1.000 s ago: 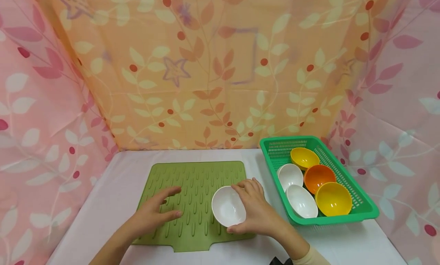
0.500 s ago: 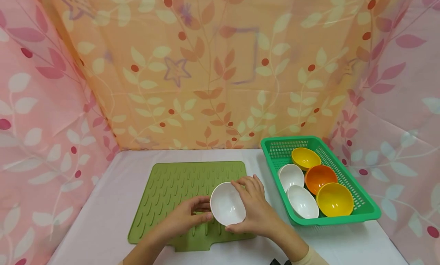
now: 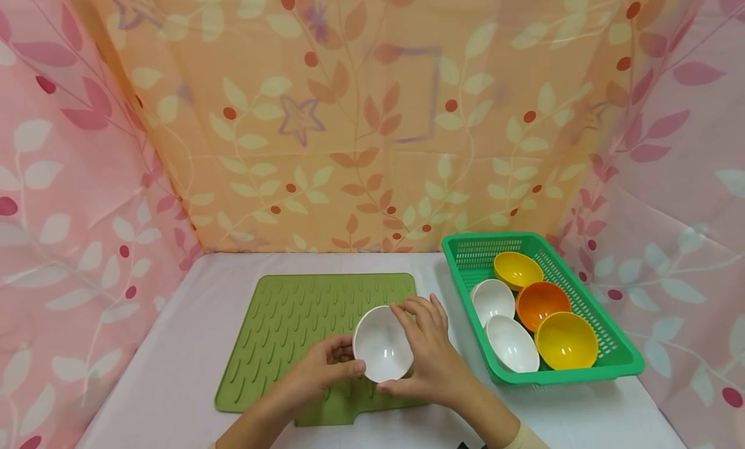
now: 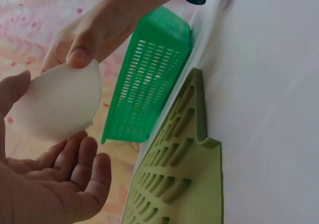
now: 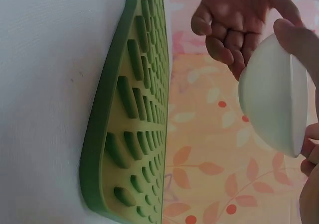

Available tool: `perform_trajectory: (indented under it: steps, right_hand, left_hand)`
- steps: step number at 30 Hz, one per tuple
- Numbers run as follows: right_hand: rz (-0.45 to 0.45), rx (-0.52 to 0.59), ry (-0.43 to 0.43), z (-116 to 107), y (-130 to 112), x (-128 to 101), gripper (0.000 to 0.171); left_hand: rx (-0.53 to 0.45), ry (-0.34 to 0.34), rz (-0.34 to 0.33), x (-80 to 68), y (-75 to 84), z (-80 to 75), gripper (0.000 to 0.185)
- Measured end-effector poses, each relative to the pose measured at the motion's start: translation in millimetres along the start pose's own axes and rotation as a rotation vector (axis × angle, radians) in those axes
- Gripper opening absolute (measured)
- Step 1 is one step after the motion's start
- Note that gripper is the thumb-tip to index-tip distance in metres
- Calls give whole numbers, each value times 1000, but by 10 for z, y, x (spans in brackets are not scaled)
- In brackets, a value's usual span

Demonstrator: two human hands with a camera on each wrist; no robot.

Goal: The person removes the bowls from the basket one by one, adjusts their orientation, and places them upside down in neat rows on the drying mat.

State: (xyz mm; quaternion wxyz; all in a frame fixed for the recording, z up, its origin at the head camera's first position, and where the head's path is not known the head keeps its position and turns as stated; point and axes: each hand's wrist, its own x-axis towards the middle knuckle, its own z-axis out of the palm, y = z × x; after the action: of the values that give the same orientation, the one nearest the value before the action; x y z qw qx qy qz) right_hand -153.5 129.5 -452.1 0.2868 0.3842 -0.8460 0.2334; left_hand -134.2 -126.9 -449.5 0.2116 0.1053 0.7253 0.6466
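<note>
A small white bowl is held above the ribbed green mat, its hollow side tilted toward the head camera. My right hand grips it at the right, thumb at the near rim and fingertips at the far rim. On the opposite side, my left hand holds the bowl too, with its thumb over the rim and its fingers behind and below. The left wrist view shows the bowl's outer wall between the two hands. In the right wrist view the bowl hangs clear of the mat.
To the right stands a green slotted basket. Inside it lie several bowls: white ones, an orange one and yellow ones. A white cloth covers the table, and patterned curtains enclose it at the back and sides.
My left hand has moved right from over the mat and taken hold of the white bowl. The right hand keeps its grip; the bowl has risen slightly and shifted a little left.
</note>
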Motion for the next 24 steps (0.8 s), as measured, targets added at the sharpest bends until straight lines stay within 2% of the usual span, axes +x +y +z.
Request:
perform_trajectory:
  steps: [3, 5, 7, 10, 12, 14, 17, 20, 24]
  right_hand:
    - [41, 36, -25, -9, -20, 2, 126]
    - [116, 110, -50, -35, -30, 1, 121]
    - [223, 209, -69, -73, -41, 2, 113]
    - [411, 360, -115, -126, -55, 8, 99]
    - [518, 444, -167, -152, -61, 12, 92]
    - [588, 517, -219, -165, -67, 18, 87]
    - [638, 597, -270, -160, -68, 19, 84]
    - [657, 622, -292, -141, -70, 17, 86]
    - [687, 608, -301, -115, -75, 12, 90]
  left_hand:
    - [-25, 67, 25, -5, 13, -4, 65]
    - [17, 128, 70, -10, 20, -20, 65]
    - [106, 198, 134, -19, 29, -44, 66]
    - [304, 291, 254, -41, 52, -78, 68]
    - [420, 328, 336, -60, 74, -81, 71]
    - [516, 348, 418, -77, 87, -78, 75]
    - [612, 356, 518, -92, 104, -67, 80]
    - [690, 355, 585, -100, 105, -69, 83]
    - [775, 355, 635, -106, 96, -72, 85]
